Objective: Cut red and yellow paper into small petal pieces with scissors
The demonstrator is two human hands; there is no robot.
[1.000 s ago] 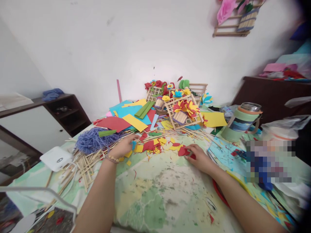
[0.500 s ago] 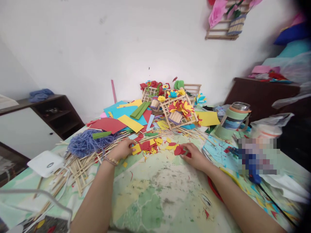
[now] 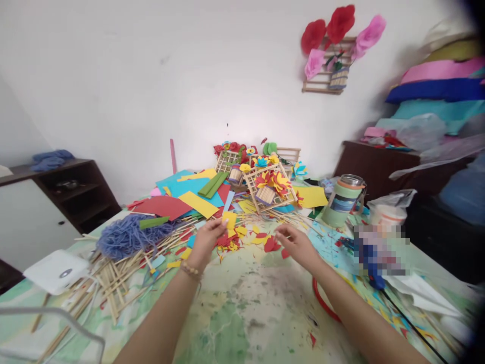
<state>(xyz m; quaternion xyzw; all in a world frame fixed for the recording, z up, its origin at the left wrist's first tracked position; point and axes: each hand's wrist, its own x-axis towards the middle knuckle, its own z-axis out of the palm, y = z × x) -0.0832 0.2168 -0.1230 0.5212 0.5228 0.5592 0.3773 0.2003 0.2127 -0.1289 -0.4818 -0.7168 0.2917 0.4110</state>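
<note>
My left hand (image 3: 207,241) pinches a small yellow paper piece (image 3: 229,220) between thumb and fingers, raised a little over the scraps. Below it lies a pile of red and yellow paper cuttings (image 3: 229,241). My right hand (image 3: 297,246) hovers beside some red paper petals (image 3: 271,244), its fingers bent and slightly apart, with nothing visible between them. Behind the pile, a stick lattice frame (image 3: 270,187) carries red, yellow and blue paper flowers and a small stick basket.
Blue yarn (image 3: 134,235), bamboo sticks (image 3: 113,283) and a white box (image 3: 56,271) lie at left. Coloured paper sheets (image 3: 162,206) are stacked behind. At right stand a green bottle (image 3: 341,202) and a blue tool (image 3: 375,275) with a black cord; red-rimmed scissors-like handle (image 3: 322,301) lies under my right forearm.
My left hand has moved right and lifted the yellow paper piece off the table. My right hand has come away from the red petals. The camera view has shifted upward and right.
</note>
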